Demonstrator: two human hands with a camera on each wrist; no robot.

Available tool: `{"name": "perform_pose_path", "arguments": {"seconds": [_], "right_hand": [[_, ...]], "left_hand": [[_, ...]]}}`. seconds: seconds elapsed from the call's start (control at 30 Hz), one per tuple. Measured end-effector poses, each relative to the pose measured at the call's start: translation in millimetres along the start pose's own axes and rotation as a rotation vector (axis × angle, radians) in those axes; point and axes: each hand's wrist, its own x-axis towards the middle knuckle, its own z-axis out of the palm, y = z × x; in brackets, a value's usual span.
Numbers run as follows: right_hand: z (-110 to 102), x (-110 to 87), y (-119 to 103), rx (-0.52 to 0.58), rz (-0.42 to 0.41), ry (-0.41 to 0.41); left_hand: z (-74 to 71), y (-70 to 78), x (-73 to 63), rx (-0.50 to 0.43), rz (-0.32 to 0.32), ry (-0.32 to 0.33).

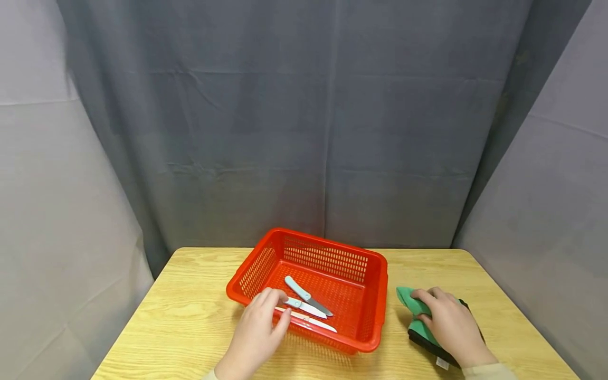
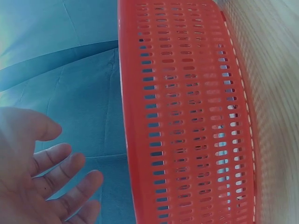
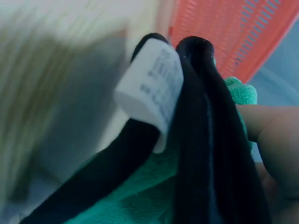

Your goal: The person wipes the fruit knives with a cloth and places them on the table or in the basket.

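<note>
Three small knives lie in a red plastic basket (image 1: 377, 311). The far knife (image 1: 296, 287) has a pale blue handle and a grey blade; its tip lies by the white-bladed middle knife (image 1: 311, 308). Along the near wall rests the third knife (image 1: 323, 324), partly behind the rim. My left hand (image 1: 258, 327) is over the basket's near left rim, fingers loosely bent and holding nothing; in the left wrist view the hand (image 2: 56, 172) is apart from the rim. My right hand (image 1: 448, 324) grips a folded green cloth (image 1: 406, 298) with black edging, right of the basket.
The basket stands on a light wooden table (image 1: 180, 295) with slotted walls. A white label (image 3: 152, 81) hangs from the cloth's black edging. Grey curtain (image 1: 237, 132) closes off the back, and pale sheets (image 1: 546, 211) hang along both sides.
</note>
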Motion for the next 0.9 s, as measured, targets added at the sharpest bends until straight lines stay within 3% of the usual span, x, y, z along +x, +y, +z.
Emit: {"name": "perform_pose_path", "arguments": {"seconds": [0.23,0.9], "right_hand": [[18.0,-4.0,3.4,-0.018,0.008,-0.088],[33.3,-5.0,7.3,-0.020,0.013,-0.155]], "left_hand": [[3.1,0.7,-2.3,0.012,-0.003,-0.008],[4.5,2.2,-3.5,0.030,-0.015,-0.040]]}}
